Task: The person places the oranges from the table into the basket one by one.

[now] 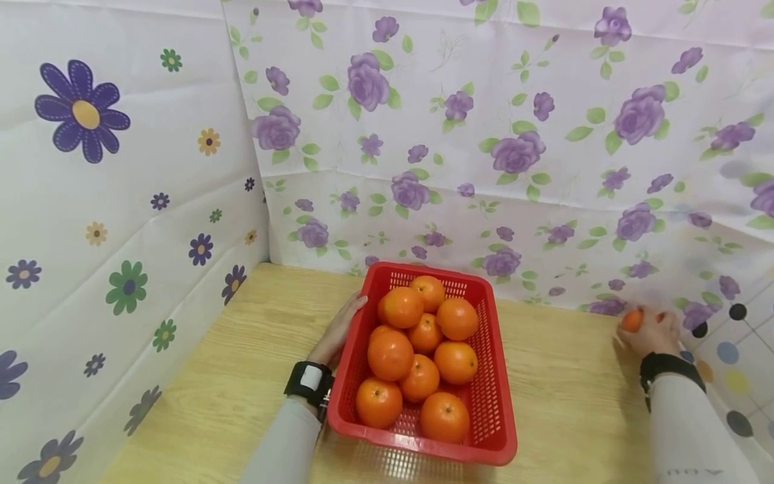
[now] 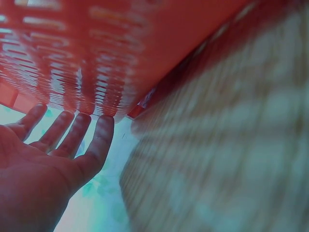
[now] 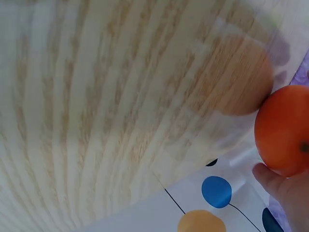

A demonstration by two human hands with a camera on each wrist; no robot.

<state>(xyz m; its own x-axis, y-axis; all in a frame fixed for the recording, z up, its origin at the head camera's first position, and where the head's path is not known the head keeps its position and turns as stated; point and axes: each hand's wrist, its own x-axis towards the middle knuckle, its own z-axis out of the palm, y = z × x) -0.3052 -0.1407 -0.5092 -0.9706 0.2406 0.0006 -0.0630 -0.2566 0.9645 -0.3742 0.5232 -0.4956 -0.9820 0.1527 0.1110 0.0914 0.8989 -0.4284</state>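
Note:
A red plastic basket [image 1: 504,403] with slotted walls stands on the table, holding several oranges [image 1: 444,417], some stacked on others. My left hand [image 1: 338,329] is at the basket's left side, its fingers [image 2: 99,140] extended and fingertips right at the slotted wall. Far to the right, near the back wall, my right hand [image 1: 653,334] grips a single orange [image 3: 285,133]. Orange peel shows on both sides of the fingers in the head view. In the right wrist view the thumb lies against the orange, which sits low over the table; most other fingers are out of frame.
The wood-grain table [image 1: 562,376] meets a purple-flowered cloth [image 1: 447,168] at the back. A daisy-patterned cloth [image 1: 151,242] hangs on the left, and a dotted cloth [image 1: 734,363] borders the right edge. Black straps with wrist cameras circle both wrists.

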